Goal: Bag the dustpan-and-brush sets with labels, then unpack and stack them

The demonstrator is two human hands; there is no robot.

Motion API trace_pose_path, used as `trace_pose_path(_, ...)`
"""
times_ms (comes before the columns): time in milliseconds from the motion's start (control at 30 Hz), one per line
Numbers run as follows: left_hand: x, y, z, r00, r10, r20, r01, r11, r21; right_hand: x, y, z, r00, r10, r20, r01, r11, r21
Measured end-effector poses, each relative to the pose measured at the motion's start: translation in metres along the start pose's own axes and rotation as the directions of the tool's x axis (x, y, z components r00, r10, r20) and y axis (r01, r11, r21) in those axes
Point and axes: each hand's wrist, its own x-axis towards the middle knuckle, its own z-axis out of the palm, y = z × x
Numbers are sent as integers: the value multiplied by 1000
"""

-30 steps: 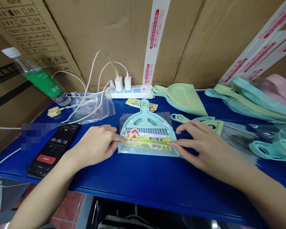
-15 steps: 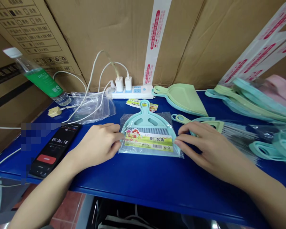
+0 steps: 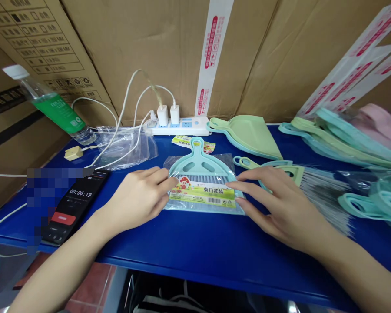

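Note:
A light-blue dustpan and brush set lies flat in a clear plastic bag on the blue table, handle pointing away from me. Across its front is a printed card label. My left hand is closed at the bag's left edge, fingers curled, the index fingertip over the label's left end. On the other side my right hand holds nothing; its fingers are spread, and the fingertips rest on the right part of the bag and label.
Green and blue dustpans lie behind, with loose brushes to the right. More dustpans are piled at far right. A phone, a tilted bottle, cables and a power strip occupy the left and back.
Both hands have moved inward over the bag. The left index finger now reaches onto the label, and the right fingers have shifted left onto the label's right part.

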Motion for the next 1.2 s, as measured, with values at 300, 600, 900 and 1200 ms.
trace_pose_path(300, 5, 16, 12, 975, 115, 190, -105, 993, -63, 3, -11, 15, 985, -126, 118, 129, 991, -20)
trace_pose_path(600, 6, 19, 19, 972, 110, 206, -103, 994, -46, 1, -14, 19, 981, -64, 184, 72, 997, -37)
trace_pose_path(900, 6, 20, 20, 980, 129, 151, -125, 991, -39, 3, -14, 21, 979, -83, 188, 91, 995, -38)
trace_pose_path(1200, 6, 21, 21, 981, 133, 141, -129, 991, -32, 1, -15, 22, 979, -73, 189, 79, 997, -23)
